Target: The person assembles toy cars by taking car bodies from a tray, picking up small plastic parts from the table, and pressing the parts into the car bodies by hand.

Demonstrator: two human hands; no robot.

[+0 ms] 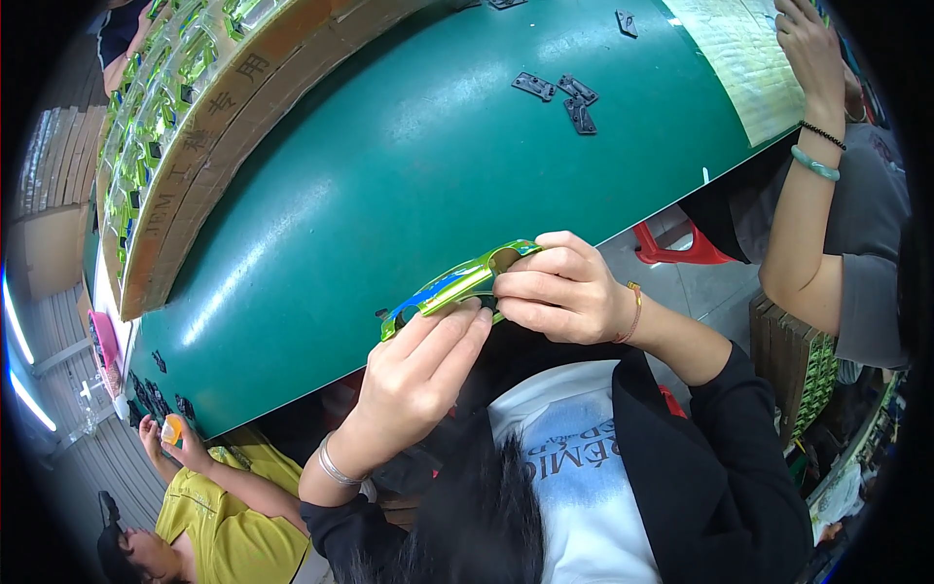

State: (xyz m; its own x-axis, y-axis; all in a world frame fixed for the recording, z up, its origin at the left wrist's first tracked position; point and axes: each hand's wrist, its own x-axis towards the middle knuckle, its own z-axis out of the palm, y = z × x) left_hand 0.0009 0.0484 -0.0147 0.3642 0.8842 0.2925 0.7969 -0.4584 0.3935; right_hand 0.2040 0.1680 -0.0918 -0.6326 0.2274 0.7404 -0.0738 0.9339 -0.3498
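Both of my hands hold a curved, glossy green plastic shell point(449, 284) with a blue patch, above the near edge of the green table point(389, 175). My left hand point(413, 375) grips its lower left part, with fingers closed along the near side. At the shell's right end, my right hand point(564, 292) is closed with fingertips and thumb pressed on it. Something small and dark shows between the fingertips of the two hands; what it is I cannot make out. My fingers hide part of the shell's inner side.
A cardboard box point(209, 146) of bagged green parts stands at left. Several flat black parts point(579, 92) lie toward the far side, near a pale yellow sheet point(744, 63). Co-workers sit at right and lower left; one holds something orange point(173, 429). A red stool point(681, 249) stands beyond the edge.
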